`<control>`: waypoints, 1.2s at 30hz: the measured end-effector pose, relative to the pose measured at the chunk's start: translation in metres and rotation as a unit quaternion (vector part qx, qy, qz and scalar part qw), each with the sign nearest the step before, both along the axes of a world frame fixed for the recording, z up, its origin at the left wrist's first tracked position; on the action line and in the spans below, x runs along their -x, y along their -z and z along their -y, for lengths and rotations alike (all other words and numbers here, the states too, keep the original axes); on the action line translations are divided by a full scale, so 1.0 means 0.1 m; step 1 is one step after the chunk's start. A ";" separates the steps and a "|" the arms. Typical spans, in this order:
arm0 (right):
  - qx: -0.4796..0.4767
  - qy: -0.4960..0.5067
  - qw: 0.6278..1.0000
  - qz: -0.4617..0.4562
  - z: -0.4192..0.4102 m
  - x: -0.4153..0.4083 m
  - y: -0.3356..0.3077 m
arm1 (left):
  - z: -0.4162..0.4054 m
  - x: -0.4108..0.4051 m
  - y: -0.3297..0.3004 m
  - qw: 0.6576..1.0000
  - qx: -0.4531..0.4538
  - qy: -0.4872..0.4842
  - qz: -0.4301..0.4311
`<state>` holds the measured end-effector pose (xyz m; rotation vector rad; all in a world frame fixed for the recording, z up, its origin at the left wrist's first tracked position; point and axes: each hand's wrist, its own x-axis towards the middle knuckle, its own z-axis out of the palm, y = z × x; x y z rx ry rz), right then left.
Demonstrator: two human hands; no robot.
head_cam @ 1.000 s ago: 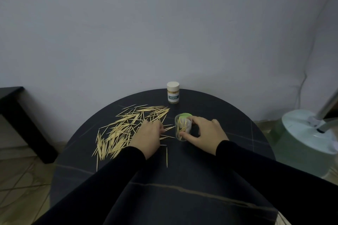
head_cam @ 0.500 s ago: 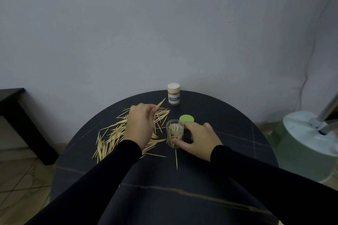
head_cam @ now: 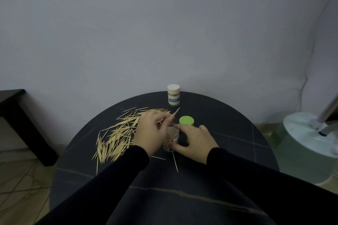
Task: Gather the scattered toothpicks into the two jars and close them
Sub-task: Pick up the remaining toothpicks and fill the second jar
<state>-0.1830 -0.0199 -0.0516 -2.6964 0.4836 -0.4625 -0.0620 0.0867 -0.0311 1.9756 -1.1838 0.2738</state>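
A heap of loose toothpicks [head_cam: 117, 137] covers the left part of the round dark table [head_cam: 228, 124]. My left hand [head_cam: 151, 131] pinches a few toothpicks [head_cam: 174, 114] just above the mouth of a clear open jar [head_cam: 172, 138]. My right hand [head_cam: 192, 139] grips that jar from the right and holds it upright on the table. Its green lid [head_cam: 186, 120] lies just behind the jar. A second jar with a white lid [head_cam: 173, 95], shut and full, stands at the table's far edge. Two stray toothpicks [head_cam: 175, 163] lie in front of the clear jar.
A dark side table [head_cam: 16, 115] stands on the floor at the left. A pale green round fan base [head_cam: 309, 142] with a metal pole sits on the floor at the right. A plain wall rises right behind the table.
My left hand lifted off the heap with a few toothpicks and swung right, over the clear jar. The right hand set the tilted jar upright, uncovering the green lid behind it.
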 end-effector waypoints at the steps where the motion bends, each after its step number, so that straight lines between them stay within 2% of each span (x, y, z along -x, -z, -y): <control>1: -0.003 -0.002 1.000 -0.005 0.00 0.00 -0.01 | 0.00 0.00 -0.04 0.998 0.024 -0.005 -0.063; 3: -0.002 -0.005 1.000 -0.010 0.00 0.00 -0.03 | 0.00 0.00 -0.10 0.978 0.068 0.013 -0.198; 5: 0.000 -0.006 1.000 -0.013 0.00 -0.01 -0.03 | -0.02 0.03 -0.11 0.958 0.082 0.033 -0.274; 10: 0.005 -0.004 1.000 -0.016 0.00 -0.01 -0.03 | -0.06 0.04 -0.14 0.953 0.108 0.025 -0.282; 13: 0.003 -0.003 1.000 -0.021 0.01 -0.01 -0.03 | -0.06 0.04 -0.20 0.952 0.129 0.040 -0.276; 18: 0.005 0.001 1.000 -0.027 0.01 -0.02 -0.02 | -0.13 0.05 -0.13 0.971 -0.009 0.065 -0.232; 22: 0.006 -0.001 1.000 -0.023 0.02 -0.01 -0.02 | -0.15 -0.04 -0.11 0.963 0.013 0.086 -0.254; 30: 0.010 -0.010 1.000 -0.014 0.03 -0.02 0.00 | -0.16 -0.08 -0.09 0.970 -0.003 0.105 -0.218; 32: 0.013 -0.012 1.000 -0.017 0.04 -0.03 0.00 | -0.18 -0.09 -0.10 0.980 -0.015 0.111 -0.166; 34: 0.015 -0.013 1.000 -0.018 0.04 -0.03 0.01 | -0.20 -0.09 -0.10 0.991 -0.042 0.106 -0.074; 36: 0.017 -0.013 1.000 -0.018 0.05 -0.03 0.01 | -0.21 -0.11 -0.09 0.994 -0.048 0.097 -0.033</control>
